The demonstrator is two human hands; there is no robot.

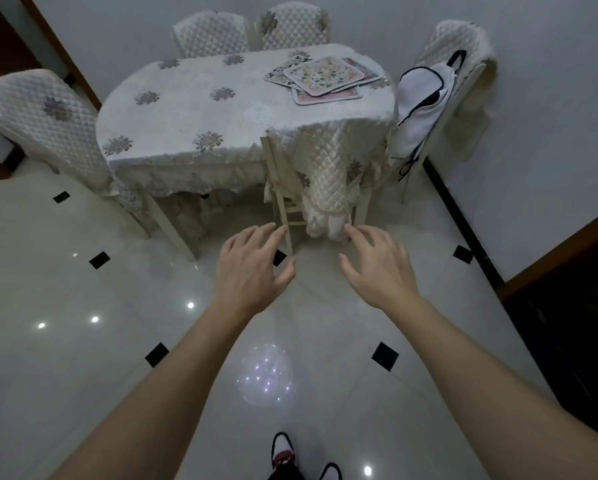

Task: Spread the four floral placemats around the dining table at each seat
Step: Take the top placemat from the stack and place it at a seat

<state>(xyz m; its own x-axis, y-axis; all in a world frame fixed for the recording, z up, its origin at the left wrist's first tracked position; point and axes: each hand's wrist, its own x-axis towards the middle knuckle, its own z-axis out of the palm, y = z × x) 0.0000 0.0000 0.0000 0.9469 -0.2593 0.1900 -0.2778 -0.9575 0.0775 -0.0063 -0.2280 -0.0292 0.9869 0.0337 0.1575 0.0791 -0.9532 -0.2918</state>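
1. The floral placemats (pixel 323 76) lie in one overlapping pile on the far right part of the tabletop (pixel 204 112).
2. The left hand (pixel 252 268) and the right hand (pixel 377 268) hover above the floor (pixel 83 306), well apart from this pile, fingers spread, holding nothing.
3. A white cloth (pixel 425 98) hangs on the chair (pixel 463 39) near the pile.

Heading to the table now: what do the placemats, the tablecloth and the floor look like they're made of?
Placemats: probably printed fabric or coated board, matte; they lie flat with raised rounded borders, too far to settle.
Tablecloth: soft cloth with slight sheen; it drapes in folds, with a lacy hem.
Floor: polished tile, glossy; it mirrors lights and shows joints with black insets.
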